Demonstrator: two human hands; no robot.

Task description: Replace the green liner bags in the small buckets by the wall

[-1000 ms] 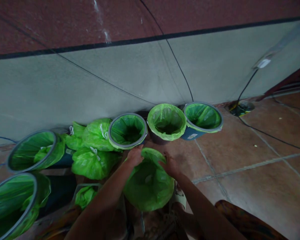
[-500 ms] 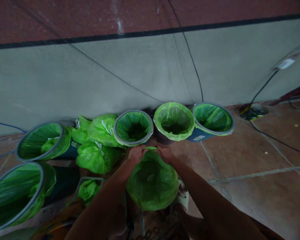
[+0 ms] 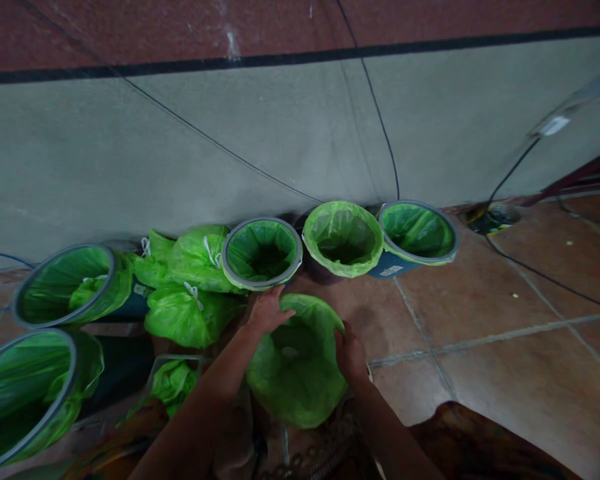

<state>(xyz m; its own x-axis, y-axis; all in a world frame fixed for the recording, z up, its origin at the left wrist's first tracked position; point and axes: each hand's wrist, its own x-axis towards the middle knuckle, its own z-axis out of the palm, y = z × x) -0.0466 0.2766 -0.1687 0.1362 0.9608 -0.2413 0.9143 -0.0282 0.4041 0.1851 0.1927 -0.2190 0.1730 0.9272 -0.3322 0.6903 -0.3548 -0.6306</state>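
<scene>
Just in front of me a trash bin lined with a light green bin liner (image 3: pixel 300 387) stands with its mouth facing up; the liner is folded over the rim and hides the bin's wall. My left hand (image 3: pixel 269 312) is at the far left of this rim, fingers stretched and thumb apart, gripping nothing. On the right side of the rim, my right hand (image 3: pixel 351 353) is closed over the liner's edge. Beyond stand a grey-rimmed lined bin (image 3: pixel 263 283) and a bin with liner over its rim (image 3: pixel 343 267).
Another lined bin (image 3: pixel 393 263) stands at the right by the wall (image 3: pixel 180 153). Tied green bags (image 3: pixel 190 317) lie left, beside two tilted lined bins, one upper (image 3: pixel 113 267) and one lower (image 3: pixel 74 373). A clear box (image 3: pixel 203 363) holds crumpled green plastic. Cables (image 3: pixel 555 277) cross the tiled floor.
Both hands were together at the far rim; they have moved apart. My left hand has loosened and spread, while my right has slid round to the right side. The liner's far edge now lies rounder.
</scene>
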